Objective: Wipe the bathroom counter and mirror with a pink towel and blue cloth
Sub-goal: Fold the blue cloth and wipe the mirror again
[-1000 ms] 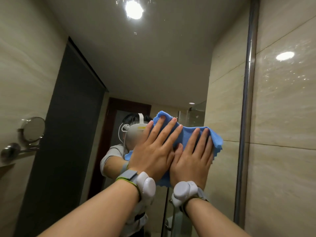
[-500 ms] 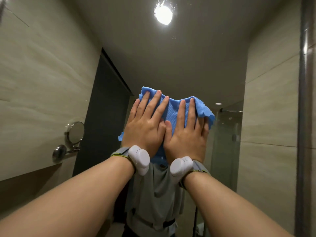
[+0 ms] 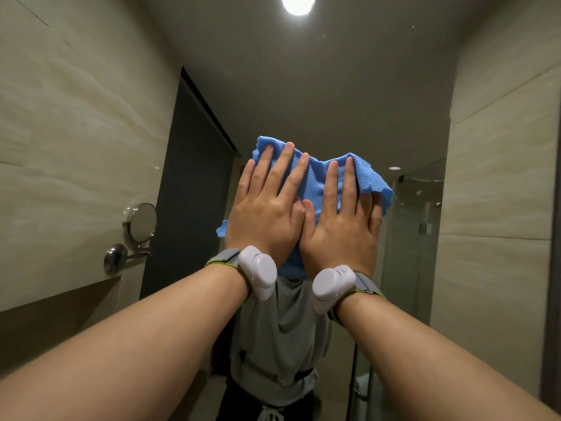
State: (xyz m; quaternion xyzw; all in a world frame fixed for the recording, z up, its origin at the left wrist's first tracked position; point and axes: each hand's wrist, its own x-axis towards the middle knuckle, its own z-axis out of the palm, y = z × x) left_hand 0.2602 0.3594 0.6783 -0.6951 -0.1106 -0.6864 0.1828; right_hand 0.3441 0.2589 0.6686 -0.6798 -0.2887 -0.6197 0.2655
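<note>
Both arms reach up from the lower corners of the frame to the mirror point(image 3: 349, 95), and the blue cloth point(image 3: 315, 183) sits bunched against the glass at the centre of the frame, a little above the middle. The left hand point(image 3: 264, 214) lies flat on the cloth's left half, fingers straight and slightly fanned, pressing rather than gripping. The right hand point(image 3: 340, 226) lies flat just beside it, thumbs touching, its fingers straight too; a fold of the cloth covers the tips of its outer fingers. One corner of the cloth pokes out to the left below the left hand, and a ruffled edge sticks out to the right. Each wrist carries a white band device point(image 3: 258, 270), strapped in grey.

In the reflection below the hands a grey shirt point(image 3: 282, 335) shows. At the left middle of the frame a round shaving mirror point(image 3: 141, 223) on a chrome arm is reflected, a ceiling light point(image 3: 297, 3) glares at the top centre, and a glass shower screen point(image 3: 406, 238) stands at the right
</note>
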